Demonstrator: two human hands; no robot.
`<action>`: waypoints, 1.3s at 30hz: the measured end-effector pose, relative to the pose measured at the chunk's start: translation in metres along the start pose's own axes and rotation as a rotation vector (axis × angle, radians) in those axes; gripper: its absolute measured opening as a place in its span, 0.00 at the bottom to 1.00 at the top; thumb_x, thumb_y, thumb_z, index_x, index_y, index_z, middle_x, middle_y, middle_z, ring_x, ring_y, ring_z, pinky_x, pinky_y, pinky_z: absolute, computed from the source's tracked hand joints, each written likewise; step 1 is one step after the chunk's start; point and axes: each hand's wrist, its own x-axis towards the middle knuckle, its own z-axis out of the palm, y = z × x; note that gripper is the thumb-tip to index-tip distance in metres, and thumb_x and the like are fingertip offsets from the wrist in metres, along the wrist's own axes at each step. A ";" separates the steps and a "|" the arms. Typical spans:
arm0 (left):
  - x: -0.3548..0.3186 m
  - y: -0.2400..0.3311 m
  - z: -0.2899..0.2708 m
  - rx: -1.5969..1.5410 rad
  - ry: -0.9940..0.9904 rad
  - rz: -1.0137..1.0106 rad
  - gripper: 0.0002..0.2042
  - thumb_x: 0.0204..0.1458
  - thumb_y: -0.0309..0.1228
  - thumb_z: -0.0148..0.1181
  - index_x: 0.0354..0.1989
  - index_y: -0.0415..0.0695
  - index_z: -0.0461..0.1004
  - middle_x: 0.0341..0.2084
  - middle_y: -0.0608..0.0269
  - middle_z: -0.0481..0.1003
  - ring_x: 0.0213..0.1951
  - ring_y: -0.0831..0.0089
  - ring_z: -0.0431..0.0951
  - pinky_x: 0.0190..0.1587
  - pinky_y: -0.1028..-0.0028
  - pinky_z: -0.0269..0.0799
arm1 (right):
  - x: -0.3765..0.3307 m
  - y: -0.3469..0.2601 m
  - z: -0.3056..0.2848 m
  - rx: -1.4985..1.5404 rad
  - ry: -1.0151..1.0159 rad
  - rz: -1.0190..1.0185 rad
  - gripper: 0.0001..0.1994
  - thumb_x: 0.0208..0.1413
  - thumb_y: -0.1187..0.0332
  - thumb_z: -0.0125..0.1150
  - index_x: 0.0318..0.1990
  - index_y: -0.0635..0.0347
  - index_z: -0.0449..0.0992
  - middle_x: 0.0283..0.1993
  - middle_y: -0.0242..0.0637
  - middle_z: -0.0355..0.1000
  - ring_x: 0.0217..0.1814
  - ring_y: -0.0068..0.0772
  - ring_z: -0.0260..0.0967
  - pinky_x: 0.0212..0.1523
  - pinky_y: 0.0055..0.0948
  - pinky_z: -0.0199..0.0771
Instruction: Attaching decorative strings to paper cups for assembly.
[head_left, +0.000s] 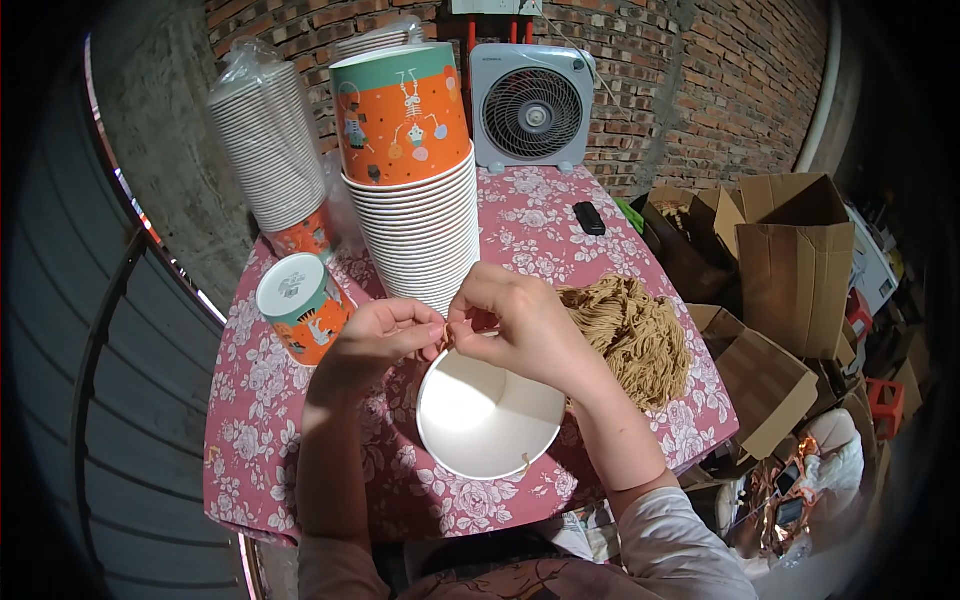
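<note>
Over the white paper bowl (488, 418), left hand (385, 335) and right hand (520, 320) meet, fingertips pinched on a thin noodle strand. Bowl looks almost empty, one scrap near its rim. Noodle pile (635, 335) beside it and stacked bowls (420, 225) behind: filling barely started.

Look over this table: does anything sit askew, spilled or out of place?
Yes. One orange paper cup lies tipped on its side at the table's left, apart from the upright cup stack. A tan string bundle sprawls loose beside the white bowl.
</note>
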 end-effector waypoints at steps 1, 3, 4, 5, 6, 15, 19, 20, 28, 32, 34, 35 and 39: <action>0.000 0.000 0.000 -0.003 0.006 0.001 0.09 0.64 0.29 0.60 0.44 0.35 0.78 0.34 0.67 0.78 0.36 0.82 0.77 0.43 0.81 0.73 | 0.000 0.000 0.000 0.001 -0.005 0.004 0.06 0.50 0.76 0.67 0.34 0.68 0.77 0.33 0.41 0.72 0.32 0.36 0.77 0.32 0.32 0.77; 0.001 -0.001 0.000 -0.002 0.015 0.001 0.08 0.64 0.29 0.59 0.44 0.35 0.78 0.33 0.67 0.78 0.35 0.82 0.77 0.42 0.81 0.73 | 0.000 -0.001 0.000 -0.001 0.000 -0.002 0.06 0.50 0.76 0.68 0.34 0.68 0.77 0.33 0.40 0.72 0.32 0.36 0.77 0.32 0.32 0.77; 0.001 -0.001 0.001 0.000 0.024 0.000 0.08 0.64 0.28 0.59 0.43 0.35 0.78 0.33 0.68 0.78 0.35 0.82 0.77 0.42 0.81 0.73 | 0.000 -0.001 0.000 -0.002 0.005 -0.008 0.06 0.50 0.76 0.68 0.34 0.68 0.77 0.32 0.40 0.72 0.32 0.35 0.77 0.32 0.32 0.77; 0.001 -0.001 0.001 0.000 0.024 0.000 0.08 0.64 0.28 0.59 0.43 0.35 0.78 0.33 0.68 0.78 0.35 0.82 0.77 0.42 0.81 0.73 | 0.000 -0.002 0.000 -0.002 0.005 -0.008 0.06 0.50 0.76 0.68 0.34 0.68 0.77 0.32 0.40 0.72 0.32 0.35 0.77 0.32 0.32 0.77; 0.001 0.000 0.002 0.010 0.026 -0.005 0.07 0.64 0.28 0.58 0.42 0.36 0.77 0.33 0.68 0.78 0.35 0.82 0.76 0.42 0.81 0.72 | 0.000 -0.002 0.000 0.000 0.003 0.001 0.06 0.50 0.76 0.68 0.34 0.67 0.78 0.33 0.40 0.73 0.32 0.35 0.77 0.33 0.32 0.78; 0.004 -0.009 -0.006 -0.002 -0.015 0.047 0.08 0.65 0.28 0.53 0.39 0.36 0.75 0.33 0.67 0.77 0.36 0.82 0.76 0.43 0.81 0.71 | 0.000 0.006 0.001 -0.017 -0.051 -0.033 0.08 0.52 0.68 0.68 0.32 0.63 0.79 0.33 0.39 0.75 0.31 0.41 0.77 0.32 0.37 0.78; 0.003 -0.010 -0.006 -0.021 -0.017 0.046 0.08 0.65 0.28 0.53 0.40 0.36 0.75 0.34 0.66 0.77 0.36 0.81 0.76 0.44 0.80 0.72 | 0.000 0.006 0.004 -0.035 -0.019 -0.018 0.08 0.52 0.66 0.68 0.30 0.61 0.78 0.32 0.39 0.75 0.29 0.45 0.77 0.32 0.41 0.76; 0.003 -0.010 -0.006 -0.022 -0.017 0.046 0.08 0.65 0.28 0.53 0.40 0.36 0.75 0.34 0.66 0.77 0.36 0.81 0.76 0.44 0.80 0.72 | 0.000 0.004 0.003 -0.035 -0.019 -0.018 0.08 0.52 0.66 0.68 0.30 0.61 0.78 0.32 0.39 0.75 0.29 0.45 0.77 0.32 0.41 0.76; -0.002 -0.006 -0.006 -0.013 0.066 0.013 0.08 0.61 0.29 0.54 0.41 0.38 0.75 0.36 0.65 0.79 0.35 0.84 0.75 0.40 0.84 0.68 | 0.000 -0.001 -0.002 0.003 -0.084 0.058 0.07 0.52 0.71 0.66 0.34 0.67 0.78 0.32 0.41 0.74 0.34 0.36 0.79 0.34 0.32 0.80; -0.005 0.000 -0.004 -0.004 0.071 0.034 0.08 0.62 0.30 0.54 0.42 0.38 0.75 0.37 0.65 0.80 0.35 0.85 0.76 0.38 0.84 0.67 | 0.001 -0.001 -0.002 0.003 -0.090 0.053 0.07 0.52 0.72 0.66 0.34 0.67 0.78 0.32 0.41 0.74 0.34 0.37 0.79 0.34 0.32 0.80; -0.005 0.003 -0.001 0.000 0.080 0.025 0.09 0.62 0.32 0.56 0.43 0.39 0.74 0.36 0.66 0.80 0.36 0.85 0.76 0.38 0.84 0.69 | 0.001 -0.001 -0.002 -0.009 -0.087 0.058 0.07 0.52 0.72 0.65 0.35 0.67 0.78 0.33 0.42 0.74 0.35 0.38 0.79 0.34 0.32 0.80; -0.005 0.005 0.000 0.000 0.079 0.025 0.09 0.62 0.32 0.56 0.43 0.39 0.74 0.36 0.66 0.80 0.36 0.85 0.76 0.38 0.84 0.69 | 0.001 0.000 -0.002 -0.010 -0.086 0.059 0.07 0.52 0.72 0.65 0.35 0.67 0.78 0.33 0.42 0.74 0.35 0.38 0.79 0.34 0.32 0.80; -0.006 0.007 0.008 0.031 0.082 -0.012 0.12 0.60 0.30 0.62 0.48 0.38 0.72 0.37 0.65 0.79 0.38 0.83 0.78 0.41 0.83 0.72 | 0.001 0.003 0.000 0.007 -0.069 0.049 0.08 0.51 0.72 0.66 0.34 0.68 0.77 0.33 0.43 0.74 0.35 0.41 0.79 0.34 0.33 0.80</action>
